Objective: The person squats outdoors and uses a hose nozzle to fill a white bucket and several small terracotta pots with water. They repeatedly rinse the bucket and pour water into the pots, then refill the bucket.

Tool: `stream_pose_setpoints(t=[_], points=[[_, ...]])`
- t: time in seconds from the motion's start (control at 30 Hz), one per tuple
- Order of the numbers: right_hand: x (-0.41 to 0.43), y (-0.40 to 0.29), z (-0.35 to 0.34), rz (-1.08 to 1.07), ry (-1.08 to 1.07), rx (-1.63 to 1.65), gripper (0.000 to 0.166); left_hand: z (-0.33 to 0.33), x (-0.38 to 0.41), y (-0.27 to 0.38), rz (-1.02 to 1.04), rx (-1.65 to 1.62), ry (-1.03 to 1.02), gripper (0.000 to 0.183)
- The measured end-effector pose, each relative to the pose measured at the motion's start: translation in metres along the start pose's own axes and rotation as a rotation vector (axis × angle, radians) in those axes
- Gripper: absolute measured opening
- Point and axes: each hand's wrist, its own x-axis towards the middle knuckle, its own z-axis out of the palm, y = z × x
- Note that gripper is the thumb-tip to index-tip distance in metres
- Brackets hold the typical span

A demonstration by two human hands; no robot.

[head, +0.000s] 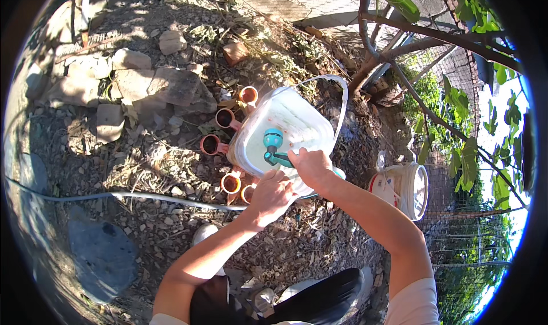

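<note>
A white plastic bucket with rounded corners stands on the ground before me, its handle swung out to the right. Several orange drinking cups stick out from its left and near sides, some with dark matter inside. My right hand grips a teal and black hose spray nozzle, whose head points into the bucket. At the near rim, my left hand holds the bucket with curled fingers, partly covering one cup. Part of the nozzle's handle is hidden behind my right hand.
A grey hose crosses the stony, leaf-strewn ground from the left. Large stones lie at upper left, a flat slab at lower left. A white lidded pail is on the right, below fig branches and wire netting.
</note>
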Motion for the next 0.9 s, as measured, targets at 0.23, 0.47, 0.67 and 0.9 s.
stream_pose_setpoints(t=[0.23,0.47,0.67,0.9], points=[[-0.004,-0.006,0.007,0.091,-0.064,0.009,0.021,0.001,-0.001,0.002,-0.029,-0.001,-0.063,0.019],[-0.009,-0.014,0.000,0.104,-0.054,-0.035,0.017,0.002,-0.005,0.000,-0.021,-0.005,-0.070,0.018],[-0.016,-0.014,-0.003,0.117,-0.055,-0.036,0.018,0.003,-0.004,0.000,0.010,0.000,-0.051,0.020],[-0.016,-0.015,-0.004,0.140,-0.087,0.000,0.018,0.002,-0.003,0.000,0.018,-0.003,-0.046,0.020]])
